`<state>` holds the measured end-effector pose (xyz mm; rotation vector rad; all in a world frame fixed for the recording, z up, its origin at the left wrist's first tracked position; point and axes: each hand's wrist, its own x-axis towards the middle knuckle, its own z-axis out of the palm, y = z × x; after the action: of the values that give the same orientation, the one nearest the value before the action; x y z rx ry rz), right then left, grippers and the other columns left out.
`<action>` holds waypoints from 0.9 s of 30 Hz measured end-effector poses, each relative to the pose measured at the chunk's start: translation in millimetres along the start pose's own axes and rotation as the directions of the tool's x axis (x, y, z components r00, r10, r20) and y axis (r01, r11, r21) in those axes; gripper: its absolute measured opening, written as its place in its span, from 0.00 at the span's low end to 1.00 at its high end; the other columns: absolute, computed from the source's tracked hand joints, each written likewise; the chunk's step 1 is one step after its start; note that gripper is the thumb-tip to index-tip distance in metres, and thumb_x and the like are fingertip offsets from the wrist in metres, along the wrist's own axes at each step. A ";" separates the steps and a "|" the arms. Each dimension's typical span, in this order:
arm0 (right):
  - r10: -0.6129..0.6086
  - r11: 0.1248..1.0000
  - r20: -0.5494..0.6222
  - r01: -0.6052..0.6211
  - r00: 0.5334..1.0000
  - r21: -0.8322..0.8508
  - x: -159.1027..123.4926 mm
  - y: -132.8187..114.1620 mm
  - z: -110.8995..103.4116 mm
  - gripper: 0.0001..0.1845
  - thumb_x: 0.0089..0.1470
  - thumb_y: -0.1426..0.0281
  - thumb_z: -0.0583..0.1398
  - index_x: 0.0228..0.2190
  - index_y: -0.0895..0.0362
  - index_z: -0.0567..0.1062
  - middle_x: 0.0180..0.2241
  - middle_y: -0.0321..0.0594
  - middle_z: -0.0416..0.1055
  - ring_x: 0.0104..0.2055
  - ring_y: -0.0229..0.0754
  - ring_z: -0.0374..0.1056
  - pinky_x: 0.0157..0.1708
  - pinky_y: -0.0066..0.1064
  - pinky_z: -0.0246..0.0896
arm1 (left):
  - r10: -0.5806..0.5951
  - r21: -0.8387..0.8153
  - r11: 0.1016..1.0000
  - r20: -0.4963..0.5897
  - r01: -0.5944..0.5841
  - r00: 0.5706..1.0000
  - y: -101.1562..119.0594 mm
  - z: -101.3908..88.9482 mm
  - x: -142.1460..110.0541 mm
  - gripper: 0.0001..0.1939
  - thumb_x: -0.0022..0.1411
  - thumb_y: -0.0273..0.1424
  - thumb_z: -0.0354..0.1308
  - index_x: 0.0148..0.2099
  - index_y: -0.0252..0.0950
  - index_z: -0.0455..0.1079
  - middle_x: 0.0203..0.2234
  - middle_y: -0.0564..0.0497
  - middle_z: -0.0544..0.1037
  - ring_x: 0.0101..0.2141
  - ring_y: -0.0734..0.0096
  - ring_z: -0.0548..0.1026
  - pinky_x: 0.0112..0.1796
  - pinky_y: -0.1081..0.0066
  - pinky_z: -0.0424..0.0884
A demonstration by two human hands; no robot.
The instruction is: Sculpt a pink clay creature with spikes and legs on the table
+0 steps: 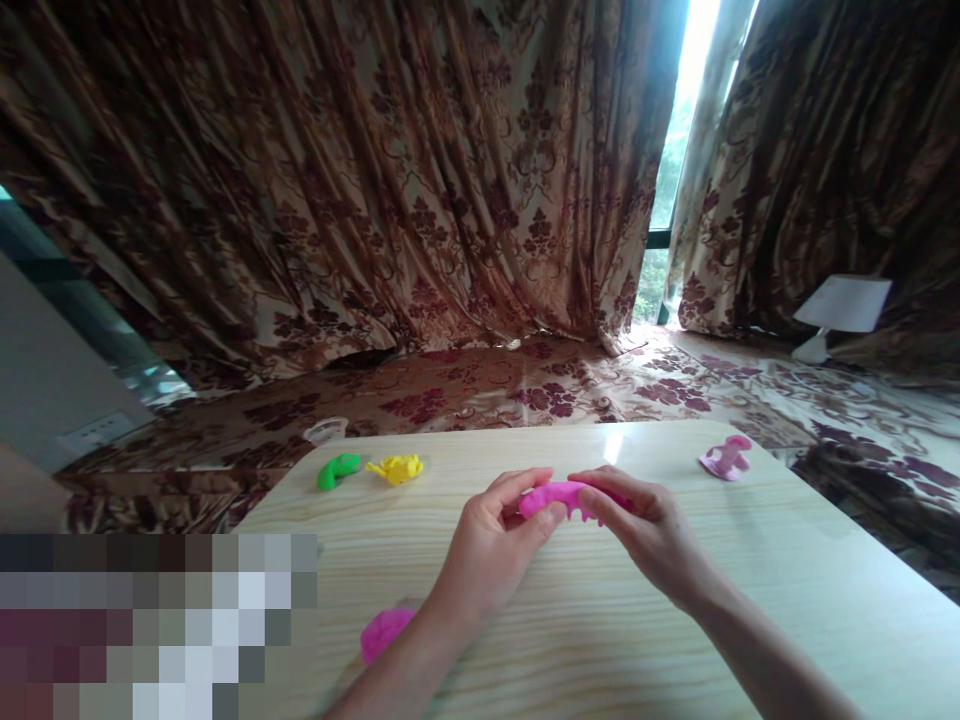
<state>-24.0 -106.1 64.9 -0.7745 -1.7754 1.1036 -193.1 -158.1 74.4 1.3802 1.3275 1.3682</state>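
Note:
Above the middle of the table (645,620), a bright pink long piece of modelling clay (559,495) spans between my two hands. Small leg-like nubs hang along its lower edge. My left hand (495,540) pinches its left end between thumb and fingers. The right end is in the grip of my right hand (645,520), with the thumb pressed on the front side. A larger magenta clay lump (384,634) lies near the front left, partly hidden behind my left forearm.
At the far left lie a green curved piece (337,470) and a yellow uneven piece (397,468). A pale pink figure (726,457) stands at the far right. Beyond the table are a cloth-covered ledge (480,385), patterned curtains (420,180) and a white lamp (844,305).

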 end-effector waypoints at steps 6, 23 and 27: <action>0.007 1.000 -0.062 -0.005 0.998 0.027 0.3 1.2 -6.1 0.12 0.55 0.64 0.60 0.39 0.53 0.78 0.31 0.35 0.70 0.32 0.37 0.63 0.29 0.25 0.56 | 0.009 0.038 0.999 -0.010 -0.008 1.000 -1.0 -8.7 3.5 0.14 0.56 0.36 0.60 0.44 0.38 0.75 0.35 0.50 0.78 0.35 0.71 0.73 0.36 0.76 0.69; -0.018 0.999 -0.045 0.020 0.999 0.034 -0.6 1.7 -4.3 0.11 0.55 0.65 0.60 0.40 0.53 0.78 0.34 0.36 0.71 0.35 0.37 0.65 0.32 0.25 0.58 | -0.214 -0.237 0.944 0.095 0.231 0.972 5.7 -8.7 3.3 0.12 0.56 0.35 0.59 0.38 0.31 0.73 0.30 0.48 0.76 0.30 0.71 0.73 0.39 0.66 0.70; 0.011 0.999 -0.054 -0.009 0.998 0.037 0.5 1.9 -2.0 0.12 0.55 0.64 0.60 0.39 0.54 0.78 0.34 0.37 0.72 0.34 0.38 0.66 0.31 0.26 0.60 | -0.240 -0.262 0.930 0.104 0.260 0.965 3.6 -10.2 3.3 0.14 0.57 0.36 0.58 0.42 0.31 0.73 0.33 0.46 0.77 0.32 0.69 0.74 0.40 0.65 0.71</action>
<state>-22.3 -104.1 63.8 -0.7846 -1.7034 1.1089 -202.9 -156.9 79.8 1.0260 1.1718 1.2627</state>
